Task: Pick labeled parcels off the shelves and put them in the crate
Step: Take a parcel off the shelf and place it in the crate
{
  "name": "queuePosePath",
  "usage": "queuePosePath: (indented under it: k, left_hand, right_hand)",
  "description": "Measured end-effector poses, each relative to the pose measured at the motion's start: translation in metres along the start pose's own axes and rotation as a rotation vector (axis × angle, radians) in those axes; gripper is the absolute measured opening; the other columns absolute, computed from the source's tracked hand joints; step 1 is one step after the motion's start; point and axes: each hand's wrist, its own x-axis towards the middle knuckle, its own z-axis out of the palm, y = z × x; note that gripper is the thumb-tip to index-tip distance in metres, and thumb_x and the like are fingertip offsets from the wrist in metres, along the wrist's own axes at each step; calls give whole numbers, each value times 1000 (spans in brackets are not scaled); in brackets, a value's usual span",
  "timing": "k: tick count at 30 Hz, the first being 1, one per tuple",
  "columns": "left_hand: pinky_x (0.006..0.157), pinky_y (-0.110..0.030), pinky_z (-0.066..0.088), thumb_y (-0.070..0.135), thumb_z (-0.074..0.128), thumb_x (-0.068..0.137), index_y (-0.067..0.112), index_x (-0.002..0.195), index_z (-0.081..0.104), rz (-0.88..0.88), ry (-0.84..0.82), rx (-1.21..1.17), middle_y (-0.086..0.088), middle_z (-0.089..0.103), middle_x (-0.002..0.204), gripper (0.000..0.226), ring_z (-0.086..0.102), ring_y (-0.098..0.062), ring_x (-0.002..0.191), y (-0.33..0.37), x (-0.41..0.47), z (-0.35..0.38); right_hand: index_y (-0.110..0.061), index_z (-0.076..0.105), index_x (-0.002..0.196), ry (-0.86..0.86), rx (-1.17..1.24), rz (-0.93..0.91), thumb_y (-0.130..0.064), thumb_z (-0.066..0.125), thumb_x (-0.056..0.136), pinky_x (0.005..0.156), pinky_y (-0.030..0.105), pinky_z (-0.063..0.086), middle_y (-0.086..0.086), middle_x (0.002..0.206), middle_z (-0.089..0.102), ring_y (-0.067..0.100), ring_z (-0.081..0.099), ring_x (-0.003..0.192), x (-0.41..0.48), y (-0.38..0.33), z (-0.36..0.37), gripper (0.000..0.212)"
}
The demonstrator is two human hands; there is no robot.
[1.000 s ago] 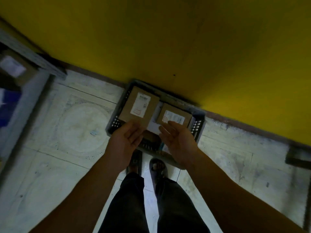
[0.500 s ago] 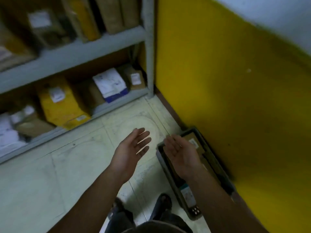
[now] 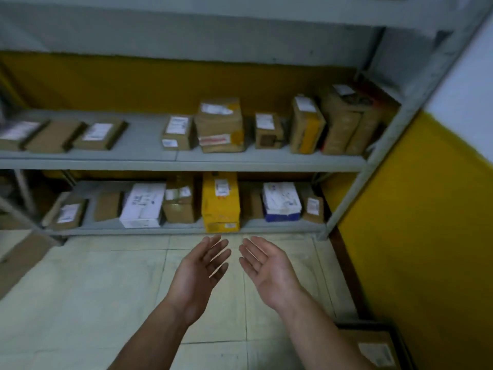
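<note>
Grey metal shelves [image 3: 186, 163] fill the wall ahead, loaded with several labeled parcels. A tall yellow box [image 3: 220, 201] stands on the bottom shelf, just beyond my fingertips. A white box [image 3: 142, 205] lies to its left. My left hand [image 3: 198, 273] and my right hand [image 3: 266, 268] are stretched forward over the floor, palms facing each other, fingers straight, both holding nothing. The dark crate [image 3: 400, 340] shows only a corner at the bottom right, with a brown labeled parcel [image 3: 372, 348] inside it.
A yellow wall [image 3: 426, 222] runs along the right side, close to the crate. Pale floor tiles [image 3: 93, 303] lie between me and the shelves. A brown cardboard piece [image 3: 24, 256] lies on the floor at the left.
My view swung from the crate at my feet up to the shelves. Both hands left the parcels in the crate and now reach forward with nothing in them.
</note>
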Motion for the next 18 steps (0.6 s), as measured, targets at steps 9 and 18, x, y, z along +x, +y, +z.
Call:
queuePosePath:
  k: [9,18]
  left_hand:
    - [90,-32,46,34,45,99,16,122,61,145,103,-85,1,71,117,34,63,-16,113,106,-14,-121]
    - [90,-32,46,34,46,98,17,122,62,174,213,-154,2,72,114,34,63,-16,112,158,13,-196]
  right_hand:
    - [-4,61,120,-123,-122,64,-20,50,99,84,33,51,11,117,69,23,66,107,27,78,151,28]
    - [-2,62,117,-149,-230,154,-18,53,98,86,35,52,14,116,70,26,66,107,81,123,243,26]
